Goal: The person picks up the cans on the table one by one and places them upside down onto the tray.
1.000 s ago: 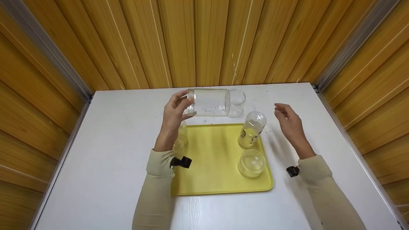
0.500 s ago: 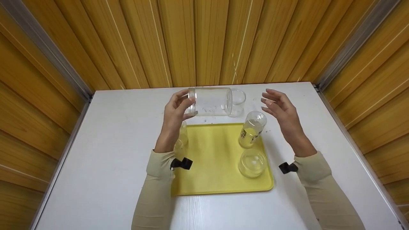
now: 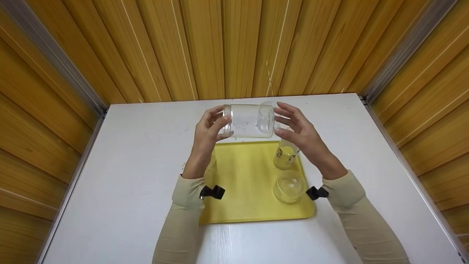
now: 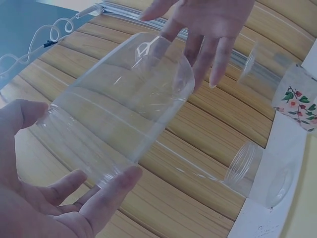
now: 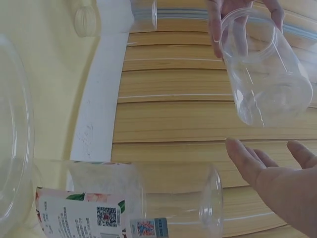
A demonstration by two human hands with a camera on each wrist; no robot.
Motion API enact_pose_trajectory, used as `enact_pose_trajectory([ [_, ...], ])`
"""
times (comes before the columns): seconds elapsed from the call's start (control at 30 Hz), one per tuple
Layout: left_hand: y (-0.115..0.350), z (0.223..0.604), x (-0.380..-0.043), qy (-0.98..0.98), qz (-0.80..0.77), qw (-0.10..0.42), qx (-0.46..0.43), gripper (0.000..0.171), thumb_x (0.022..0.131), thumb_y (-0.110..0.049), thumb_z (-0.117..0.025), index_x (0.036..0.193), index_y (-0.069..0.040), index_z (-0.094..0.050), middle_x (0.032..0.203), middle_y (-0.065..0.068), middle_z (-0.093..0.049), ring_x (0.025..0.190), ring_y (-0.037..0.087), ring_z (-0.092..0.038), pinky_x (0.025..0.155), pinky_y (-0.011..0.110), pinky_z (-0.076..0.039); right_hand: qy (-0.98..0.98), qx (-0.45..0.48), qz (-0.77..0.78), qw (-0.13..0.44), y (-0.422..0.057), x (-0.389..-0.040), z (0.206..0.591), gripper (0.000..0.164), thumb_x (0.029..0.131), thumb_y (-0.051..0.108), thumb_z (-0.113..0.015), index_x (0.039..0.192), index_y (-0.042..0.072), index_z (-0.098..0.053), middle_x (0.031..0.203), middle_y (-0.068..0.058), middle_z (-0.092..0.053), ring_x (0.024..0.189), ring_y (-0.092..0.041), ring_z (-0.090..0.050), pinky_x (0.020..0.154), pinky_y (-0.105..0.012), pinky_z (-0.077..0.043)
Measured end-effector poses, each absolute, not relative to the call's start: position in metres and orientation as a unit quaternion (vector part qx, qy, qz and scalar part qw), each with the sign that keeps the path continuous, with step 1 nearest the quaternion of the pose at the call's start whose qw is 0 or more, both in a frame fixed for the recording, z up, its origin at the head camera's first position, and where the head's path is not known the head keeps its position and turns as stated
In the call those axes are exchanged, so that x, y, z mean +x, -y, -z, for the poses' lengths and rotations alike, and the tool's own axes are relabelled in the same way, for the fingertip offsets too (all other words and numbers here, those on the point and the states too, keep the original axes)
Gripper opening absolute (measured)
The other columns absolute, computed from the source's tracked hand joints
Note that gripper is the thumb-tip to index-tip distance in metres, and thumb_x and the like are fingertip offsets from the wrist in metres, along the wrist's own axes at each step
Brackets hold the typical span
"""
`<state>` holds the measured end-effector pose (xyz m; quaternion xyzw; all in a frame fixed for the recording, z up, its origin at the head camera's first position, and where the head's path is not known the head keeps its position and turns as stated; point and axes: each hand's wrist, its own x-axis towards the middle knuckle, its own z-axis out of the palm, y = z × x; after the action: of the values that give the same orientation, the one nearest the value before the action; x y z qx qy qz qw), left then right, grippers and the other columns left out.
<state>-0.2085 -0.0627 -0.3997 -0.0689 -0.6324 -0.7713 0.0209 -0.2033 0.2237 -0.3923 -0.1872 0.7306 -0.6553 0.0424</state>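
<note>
My left hand (image 3: 206, 141) grips a clear, wide jar (image 3: 246, 121) around its threaded neck. It holds the jar on its side in the air, past the tray's far edge, with the base pointing right. My right hand (image 3: 302, 135) is beside that base, fingers spread and slightly bent. A small gap between its fingertips and the jar (image 5: 270, 82) shows in the right wrist view. Below the right hand stands a tall clear container (image 3: 285, 157) with a floral label (image 4: 298, 101), on the tray's far right corner.
On the yellow tray (image 3: 245, 198) a low round clear jar (image 3: 289, 187) stands at the right. Another clear container (image 3: 211, 168) at the left is partly hidden by my left arm. Behind the held jar, another threaded clear jar (image 4: 260, 173) stands on the white table (image 3: 128, 176).
My right hand has come left from beyond the tray to the jar's base. My left hand has shifted slightly right with the jar.
</note>
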Motion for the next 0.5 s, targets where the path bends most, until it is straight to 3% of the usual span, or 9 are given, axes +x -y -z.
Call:
enact_pose_trajectory([
  [0.3,0.058,0.399,-0.206,0.629,0.774,0.024,-0.07,0.058,0.098,-0.03,-0.067,0.147,-0.003,-0.054,0.136,0.018,-0.061,0.122,0.032,-0.063,0.087,0.044,-0.062,-0.711,-0.206,0.671,0.041,-0.211,-0.204,0.391,0.078,0.097,0.008,-0.074,0.165,0.019,-0.037,0.161,-0.008,-0.041,0.146,-0.029,-0.043,0.107,-0.039,-0.05],
  [0.5,0.055,0.399,-0.204,0.63,0.773,0.019,-0.071,0.06,0.096,-0.032,-0.067,0.147,-0.004,-0.055,0.138,0.016,-0.061,0.12,0.031,-0.063,0.087,0.043,-0.062,-0.697,-0.217,0.682,0.035,-0.207,-0.206,0.394,0.077,0.095,0.005,-0.074,0.163,0.016,-0.038,0.159,-0.011,-0.041,0.146,-0.042,-0.041,0.101,-0.036,-0.054],
])
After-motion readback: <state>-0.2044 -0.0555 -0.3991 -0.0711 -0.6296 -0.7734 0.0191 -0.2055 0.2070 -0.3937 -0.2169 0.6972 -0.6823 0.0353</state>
